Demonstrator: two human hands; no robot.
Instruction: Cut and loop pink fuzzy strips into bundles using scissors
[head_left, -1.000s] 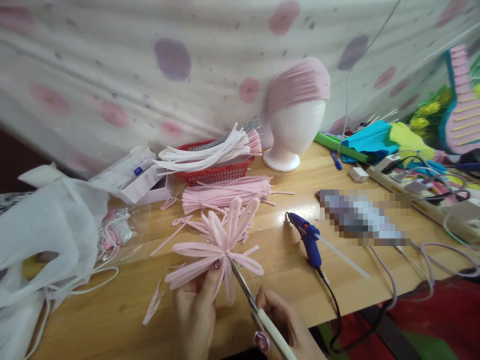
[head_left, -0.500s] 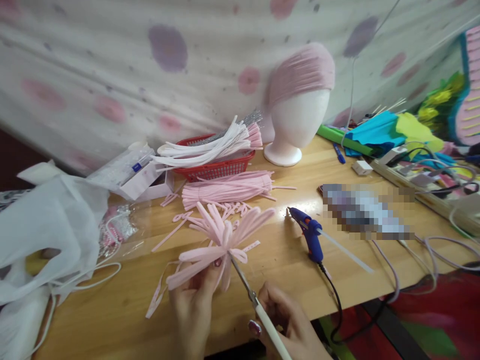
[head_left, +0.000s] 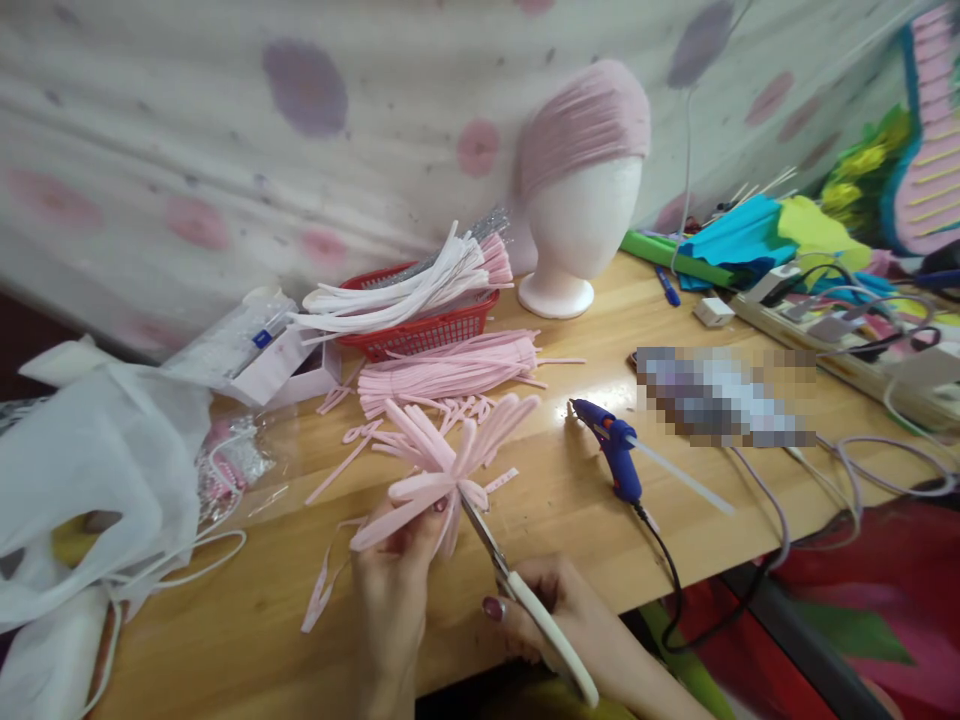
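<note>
At the near edge of the pale wooden worktop point(head_left: 247, 645), a right hand point(head_left: 576, 598) is wrapped around cream-handled metal scissors point(head_left: 538, 616), while a left hand point(head_left: 391, 575) pinches a fuzzy, pale-pink flower of looped stems point(head_left: 454, 476) just above the surface. The scissors' long axis slants forward and left from the right hand, narrow blades meeting the flower's centre, close by the left thumb; whether they grip anything there cannot be told. To the right, well apart from both hands, lies a blue glue gun point(head_left: 619, 462). Beyond the flower rests a bundle of pink fuzzy stems point(head_left: 450, 368), then a red plastic basket point(head_left: 435, 333). Near the far edge stands a white mannequin head point(head_left: 581, 225) in a pink wrap point(head_left: 589, 118).
</note>
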